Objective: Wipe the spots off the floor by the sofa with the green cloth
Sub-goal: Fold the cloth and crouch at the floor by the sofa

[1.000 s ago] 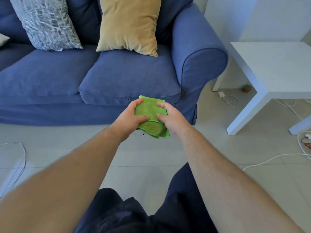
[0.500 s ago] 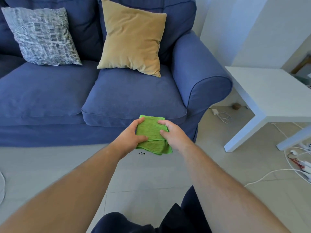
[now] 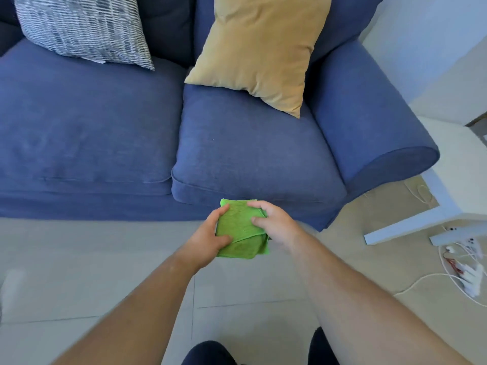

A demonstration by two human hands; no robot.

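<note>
A folded green cloth [image 3: 241,233] is held between both hands, low over the pale tiled floor [image 3: 110,262] just in front of the blue sofa [image 3: 253,156]. My left hand [image 3: 209,237] grips its left edge, thumb across the lower part. My right hand [image 3: 274,223] grips its right edge, fingers over the top. The dark spots on the floor are hidden, no mark shows around the cloth.
A tan cushion [image 3: 261,51] and a grey patterned cushion [image 3: 84,27] lean on the sofa back. A white side table [image 3: 458,185] stands at right, with white cables and a power strip [image 3: 469,270] on the floor beside it. My dark-clothed knees [image 3: 208,354] are at the bottom.
The view has moved closer to the sofa and tilted down. The cloth and both hands have come lower toward the floor, and the small dark spots seen under the cloth before are now covered.
</note>
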